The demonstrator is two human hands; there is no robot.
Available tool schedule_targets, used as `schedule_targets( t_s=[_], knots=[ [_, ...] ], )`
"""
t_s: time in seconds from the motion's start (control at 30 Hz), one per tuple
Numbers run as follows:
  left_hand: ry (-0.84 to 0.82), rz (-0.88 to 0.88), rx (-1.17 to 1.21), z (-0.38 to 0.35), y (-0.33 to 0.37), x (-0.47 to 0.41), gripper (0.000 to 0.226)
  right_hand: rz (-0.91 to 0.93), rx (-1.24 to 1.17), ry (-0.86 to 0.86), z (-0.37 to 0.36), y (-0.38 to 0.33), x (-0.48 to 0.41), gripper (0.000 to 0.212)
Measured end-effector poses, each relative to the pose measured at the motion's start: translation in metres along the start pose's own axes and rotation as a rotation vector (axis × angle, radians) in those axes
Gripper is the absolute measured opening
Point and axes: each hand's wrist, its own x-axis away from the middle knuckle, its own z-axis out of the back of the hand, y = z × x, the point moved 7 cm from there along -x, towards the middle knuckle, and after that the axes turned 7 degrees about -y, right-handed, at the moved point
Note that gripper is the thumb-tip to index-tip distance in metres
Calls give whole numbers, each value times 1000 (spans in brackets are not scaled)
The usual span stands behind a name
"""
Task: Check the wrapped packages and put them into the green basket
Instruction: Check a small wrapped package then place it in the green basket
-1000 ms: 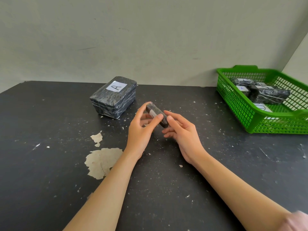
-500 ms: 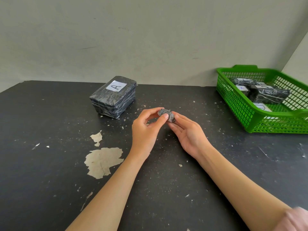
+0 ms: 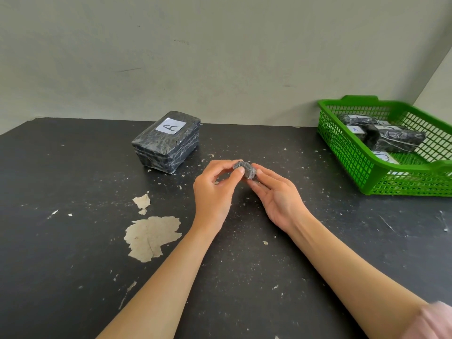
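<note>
Both hands, left [image 3: 215, 189] and right [image 3: 276, 194], pinch the small wrapped package [image 3: 245, 169]; I turn it slowly, checking every seam of film.

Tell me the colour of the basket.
Bright green basket, clearest in the head view.

Across the middle of the frame, the black tabletop [image 3: 73, 241] is lying open, with only paint chips and a peeled patch [image 3: 151, 237] marking its lower left. Left of centre, a large wrapped package labelled A [image 3: 167, 140] is standing on the table as the one tall block there. Both forearms are crossing the lower centre, and the left hand [image 3: 215, 189] and right hand [image 3: 278, 196] are filling the centre. At the right edge, the green basket [image 3: 347, 152] is sitting with its top open; dark wrapped packages [image 3: 391, 139] are taking up what looks like most of its floor. A bare strip of table is running between the right hand and the basket wall.
</note>
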Motion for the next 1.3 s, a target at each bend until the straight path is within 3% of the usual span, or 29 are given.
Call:
schedule_targets(
  t_s=[0.13,0.27,0.37,0.5,0.57,0.7,0.83,0.97,1.07,1.13,1.23,1.3],
  knots=[
    [-1,39,88,3,-7,-3,16,-5,2,10,0,0,-1,20],
    [-33,264,364,5,-27,-6,23,6,12,21,-1,-2,1,25],
    [0,364,475,12,-37,-9,23,15,275,-1,-6,-2,3,34],
    [-12,385,494,12,-35,-9,22,33,665,38,-10,-18,5,29],
    [-100,370,439,0,-26,-8,26,117,649,72,-6,-48,5,29],
    [-327,249,106,-49,8,-7,28,336,542,97,15,-126,19,28],
    [-517,199,-102,-121,29,-17,23,486,693,166,58,-193,46,32],
    [-589,191,-242,-189,22,-41,27,566,681,231,116,-248,63,16],
    [-562,203,-338,-226,9,-65,38,512,868,311,156,-275,58,20],
    [-537,217,-366,-244,4,-82,45,397,1135,322,172,-285,43,18],
    [-515,251,-377,-263,-6,-104,51,176,1599,273,177,-290,11,30],
    [-517,255,-406,-271,-13,-115,53,45,1773,176,173,-284,-13,34]
  ],
)
